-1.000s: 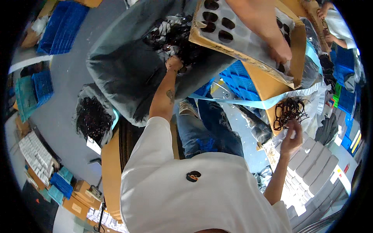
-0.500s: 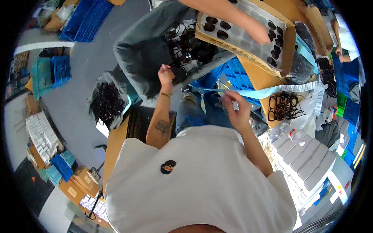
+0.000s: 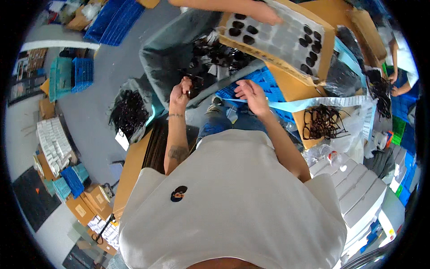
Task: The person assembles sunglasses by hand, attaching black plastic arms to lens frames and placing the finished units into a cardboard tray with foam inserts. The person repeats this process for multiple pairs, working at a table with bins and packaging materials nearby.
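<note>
My left hand (image 3: 180, 88) is closed at the near edge of a grey-lined bin (image 3: 156, 60), gripping what looks like dark glasses (image 3: 193, 85). Many more dark glasses (image 3: 219, 54) lie heaped inside the bin, some with white tags or paper. My right hand (image 3: 251, 96) hangs in the air with its fingers stretched out, holding nothing, over a blue crate (image 3: 271, 85). A pale blue strip (image 3: 291, 106) runs close by the right wrist. To the right, a tangle of dark glasses frames (image 3: 323, 122) rests on cardboard.
Another person's arm (image 3: 242, 10) reaches over a shallow cardboard box (image 3: 268, 63) of dark oval lenses. A bag of dark pieces (image 3: 130, 110) stands left. White boxes (image 3: 354, 188) are stacked at right. Another person's hands (image 3: 394, 85) show at far right.
My left hand has shifted left and now has dark glasses in it. My right hand has moved left, away from the blue strip, and its fingers have opened. The other person's arm has drawn back leftward.
</note>
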Motion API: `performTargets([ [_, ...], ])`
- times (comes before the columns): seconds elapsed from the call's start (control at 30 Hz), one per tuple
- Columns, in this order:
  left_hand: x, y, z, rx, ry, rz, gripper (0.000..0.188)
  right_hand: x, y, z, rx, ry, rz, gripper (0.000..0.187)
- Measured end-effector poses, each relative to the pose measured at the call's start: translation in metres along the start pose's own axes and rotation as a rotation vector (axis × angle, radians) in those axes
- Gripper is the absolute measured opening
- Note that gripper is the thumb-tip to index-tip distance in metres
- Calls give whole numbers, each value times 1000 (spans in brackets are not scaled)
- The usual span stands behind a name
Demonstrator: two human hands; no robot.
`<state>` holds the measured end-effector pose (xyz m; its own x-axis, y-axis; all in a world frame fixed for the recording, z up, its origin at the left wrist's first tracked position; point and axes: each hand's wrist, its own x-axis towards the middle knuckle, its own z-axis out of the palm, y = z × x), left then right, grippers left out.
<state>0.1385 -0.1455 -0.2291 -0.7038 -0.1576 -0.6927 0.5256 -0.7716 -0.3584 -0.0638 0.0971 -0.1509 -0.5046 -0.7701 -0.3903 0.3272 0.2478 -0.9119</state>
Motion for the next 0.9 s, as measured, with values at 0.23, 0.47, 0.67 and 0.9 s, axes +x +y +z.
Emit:
performTargets([
  [0.23,-45,-117,45,649,-215,-161,23,29,45,-19,577,-293,550,79],
  [0.47,-77,-187,95,2316,-455,68,35,-2,-13,-23,423,-1041,314,48],
  [0.67,-88,-247,129,2233,-1038,1209,9,-35,-63,-39,318,-1105,171,31],
  [0.9,-49,-299,114,1907,-559,1043,47,-52,-85,-67,485,-486,-29,12],
])
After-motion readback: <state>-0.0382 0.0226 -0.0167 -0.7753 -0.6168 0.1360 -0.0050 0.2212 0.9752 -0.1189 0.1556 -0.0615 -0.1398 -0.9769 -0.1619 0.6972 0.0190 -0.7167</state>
